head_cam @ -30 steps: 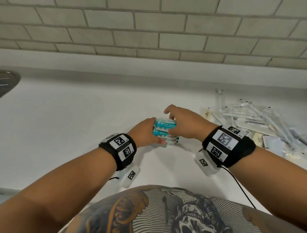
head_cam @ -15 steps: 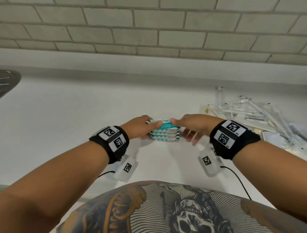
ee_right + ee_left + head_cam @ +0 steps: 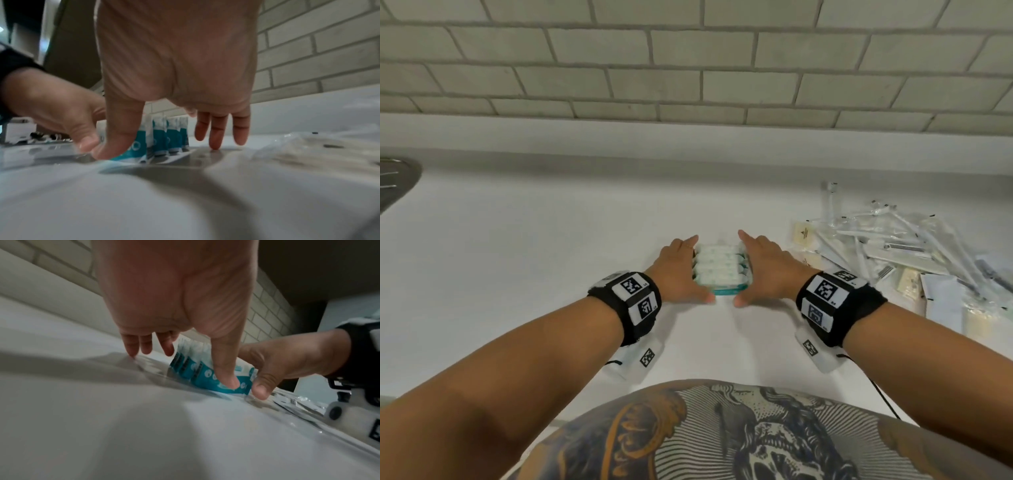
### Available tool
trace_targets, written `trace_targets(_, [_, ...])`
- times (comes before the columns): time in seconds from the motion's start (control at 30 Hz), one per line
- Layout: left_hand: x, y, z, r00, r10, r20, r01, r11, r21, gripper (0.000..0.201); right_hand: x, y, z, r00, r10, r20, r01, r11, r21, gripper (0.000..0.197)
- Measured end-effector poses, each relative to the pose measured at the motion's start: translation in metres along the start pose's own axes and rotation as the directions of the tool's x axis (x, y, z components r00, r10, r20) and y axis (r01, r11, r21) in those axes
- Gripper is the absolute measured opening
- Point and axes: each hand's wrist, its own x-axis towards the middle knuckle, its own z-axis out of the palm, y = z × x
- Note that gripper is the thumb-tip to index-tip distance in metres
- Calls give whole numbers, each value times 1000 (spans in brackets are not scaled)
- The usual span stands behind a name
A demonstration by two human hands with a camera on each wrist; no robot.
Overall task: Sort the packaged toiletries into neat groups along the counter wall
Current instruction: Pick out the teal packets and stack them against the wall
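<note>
Several teal-and-white packets [image 3: 720, 267] stand on edge in a tight row on the white counter [image 3: 517, 257], running away from me toward the wall. My left hand [image 3: 678, 270] lies along the row's left side and my right hand [image 3: 767, 270] along its right side, fingers straight. Both thumbs touch the nearest packet's front face. In the left wrist view the left hand [image 3: 174, 288] hangs over the packets [image 3: 197, 369], fingertips on the counter. The right wrist view shows the right hand [image 3: 179, 56] with its thumb on the front packet [image 3: 164, 138].
A loose pile of clear-wrapped toiletries and small sachets [image 3: 893, 246] spreads over the counter to the right, close to my right wrist. A metal sink rim [image 3: 397, 181] shows at the far left. A low white upstand [image 3: 688, 137] and grey brick tiles back the counter.
The packets, first held as a flat stack between both hands, now stand on edge in a row farther from me. Both hands have flattened against its sides.
</note>
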Motion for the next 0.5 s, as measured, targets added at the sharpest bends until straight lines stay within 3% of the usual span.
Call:
trace_targets(0.1, [3,-12,6,999,-33,34,28,991,129,136,4,13,1,995,79,67,-72,993,-95,139])
trace_targets(0.2, [7,-15,13,992,-43,117,14,970,241,136,7,19,12,990,50,131,-26,984,-179,137])
trace_targets(0.5, [12,-4,19,983,-60,175,12,965,262,117,14,10,17,983,28,180,2,986,-166,114])
